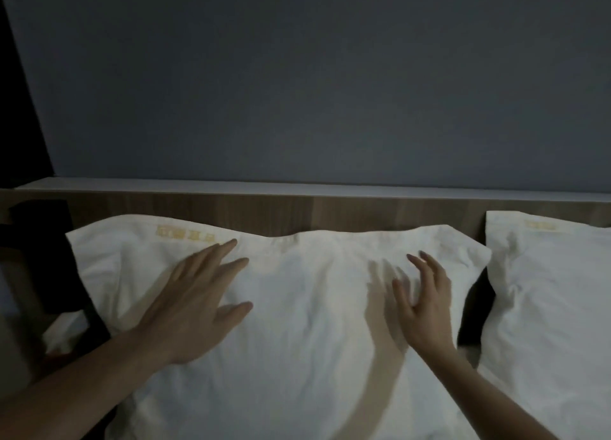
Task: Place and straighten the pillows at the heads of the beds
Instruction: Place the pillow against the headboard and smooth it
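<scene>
Looking down through the head camera, I see a white pillow [297,307] lying flat at the head of a bed, its far edge up against a brown wooden headboard [330,213]. Yellow lettering is stitched near its top left edge, too blurred to read. My left hand [195,307] lies palm down on the left part of this pillow, fingers straight and spread, gripping nothing. My right hand [426,307] is over the right part of the same pillow, fingers spread and slightly bent, holding nothing; I cannot tell whether it touches the cloth or hangs just above it, though its shadow falls on the pillow just to its left. Both forearms reach in from the bottom of the view. A second white pillow [549,307] lies to the right, also against the headboard, with a dark gap between the two. Above the headboard runs a pale ledge [297,187], and behind that a grey wall [297,76]. At the left edge is a dark shape I cannot make out.
</scene>
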